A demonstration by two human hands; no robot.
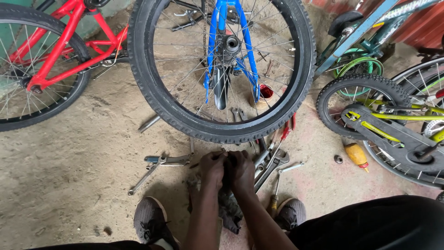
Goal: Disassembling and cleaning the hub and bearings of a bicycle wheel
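Fingers (225, 159) together nr orange bottle (357, 155)

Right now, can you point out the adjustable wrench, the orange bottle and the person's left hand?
adjustable wrench (273, 165), head view, middle of its handle.
orange bottle (356, 155), head view, on its body.
left hand (213, 167), head view, back of the hand.
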